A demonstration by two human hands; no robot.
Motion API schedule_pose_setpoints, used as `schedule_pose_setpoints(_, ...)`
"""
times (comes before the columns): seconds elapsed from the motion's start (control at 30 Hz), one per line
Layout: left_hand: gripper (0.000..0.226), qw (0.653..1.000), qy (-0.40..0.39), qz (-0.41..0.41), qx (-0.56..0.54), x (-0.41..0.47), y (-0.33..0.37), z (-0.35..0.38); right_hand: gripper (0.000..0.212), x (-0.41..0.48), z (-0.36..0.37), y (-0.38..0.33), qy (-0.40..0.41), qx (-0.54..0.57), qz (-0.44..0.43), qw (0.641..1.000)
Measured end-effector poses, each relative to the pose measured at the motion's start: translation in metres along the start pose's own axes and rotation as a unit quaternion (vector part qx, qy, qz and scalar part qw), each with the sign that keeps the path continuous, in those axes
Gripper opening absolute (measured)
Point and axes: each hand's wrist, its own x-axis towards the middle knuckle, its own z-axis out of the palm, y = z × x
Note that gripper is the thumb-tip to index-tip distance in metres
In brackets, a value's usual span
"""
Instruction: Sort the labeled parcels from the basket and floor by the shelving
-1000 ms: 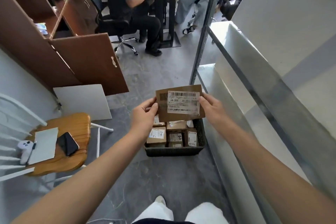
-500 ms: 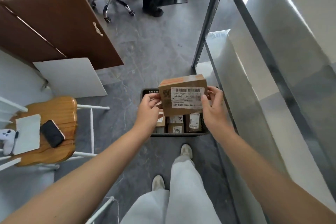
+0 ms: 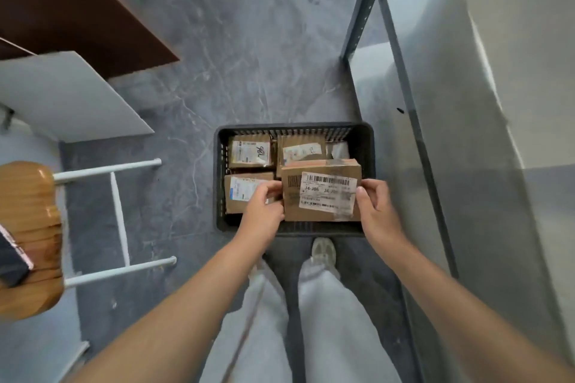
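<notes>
Hovering over the near right part of the basket (image 3: 295,130), a brown cardboard parcel (image 3: 292,208) faces up with its white label (image 3: 327,193) showing a barcode and the code J4-J06. The left hand (image 3: 263,211) grips its left edge, fingers (image 3: 271,188) curled round the side. The right hand (image 3: 377,208) holds the right edge, thumb on the top face and the other fingers bent behind the side.

The basket is black, with slotted walls, and sits on the grey marbled floor (image 3: 249,40). In it lie more labelled boxes: one at the far left (image 3: 250,151), one at the far middle (image 3: 303,148) and one at the near left (image 3: 241,193), partly behind the left hand.

Just right of the basket stands the grey metal shelving (image 3: 362,9). A pale shoe (image 3: 323,250) and light trousers (image 3: 326,320) show below the basket. Well to the left is a wooden seat (image 3: 28,227) on white legs, with a dark phone (image 3: 12,261) on it, and beyond it a white board (image 3: 68,96) leaning by a brown cabinet (image 3: 62,9).
</notes>
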Motion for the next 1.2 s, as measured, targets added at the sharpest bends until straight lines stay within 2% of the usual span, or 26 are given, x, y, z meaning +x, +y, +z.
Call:
schedule_pose_setpoints(0.1,0.046,0.998,0.010,-0.041,0.039,0.045,-0.042,0.011,0.014,0.045,0.026,0.042,-0.029,-0.033,0.029,0.999)
schedule_pose_setpoints(0.3,0.063,0.991,-0.020,-0.127,0.042,0.124,-0.118,0.021,0.016,0.124,0.080,0.111,-0.083,-0.098,0.101,0.987)
schedule_pose_setpoints(0.57,0.065,0.979,-0.072,-0.143,0.128,0.204,-0.169,0.039,0.016,0.193,0.147,0.169,-0.133,-0.152,0.133,0.970)
schedule_pose_setpoints(0.77,0.062,0.978,-0.012,-0.097,0.185,0.225,-0.193,0.067,0.050,0.205,0.183,0.192,-0.109,-0.111,0.124,0.980)
schedule_pose_setpoints(0.87,0.071,0.975,0.014,-0.119,0.187,0.220,-0.192,0.080,0.048,0.209,0.185,0.191,-0.110,-0.134,0.128,0.977)
schedule_pose_setpoints(0.93,0.073,0.972,0.003,-0.156,0.176,0.215,-0.180,0.086,0.067,0.208,0.182,0.183,-0.116,-0.180,0.132,0.968)
schedule_pose_setpoints(1.0,0.072,0.971,0.011,-0.161,0.178,0.209,-0.164,0.086,0.087,0.198,0.176,0.167,-0.085,-0.220,0.130,0.963)
schedule_pose_setpoints(1.07,0.068,0.970,0.020,-0.123,0.207,0.199,-0.143,0.080,0.097,0.180,0.166,0.142,-0.046,-0.213,0.109,0.970)
schedule_pose_setpoints(1.13,0.065,0.968,0.015,-0.073,0.239,0.186,-0.114,0.072,0.104,0.163,0.153,0.110,-0.050,-0.218,0.068,0.972)
schedule_pose_setpoints(1.2,0.069,0.959,0.031,-0.029,0.281,0.170,-0.076,0.061,0.102,0.150,0.139,0.070,-0.061,-0.213,0.016,0.975)
